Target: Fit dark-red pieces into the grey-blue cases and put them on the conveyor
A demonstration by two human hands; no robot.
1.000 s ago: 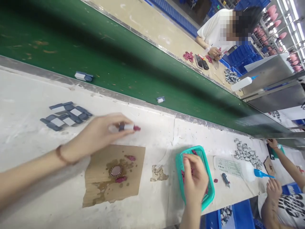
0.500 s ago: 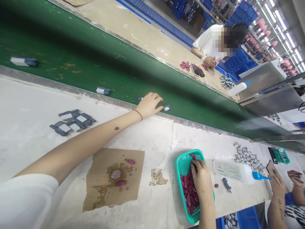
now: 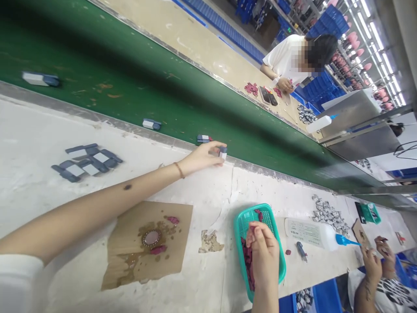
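Here the fingers of the left hand (image 3: 202,155) are pinched together on a small blue-and-white part (image 3: 223,152), held at the metal edge where the white worktable (image 3: 39,130) meets the green conveyor belt (image 3: 130,74). The right hand (image 3: 263,252) rests over a teal basket (image 3: 243,221) of dark red pieces (image 3: 246,261), fingers curled among them; whether they grip one cannot be told. Just beside the pinched part, another blue part (image 3: 203,138) lies on the belt. A stained cardboard sheet (image 3: 146,243) lies nearer the body.

- I held one blue-and-white part (image 3: 223,152)
- Three more blue-and-white pieces (image 3: 151,124) rode my green belt (image 3: 137,82)
- One teal basket (image 3: 247,217)
- One glue bottle (image 3: 309,232)
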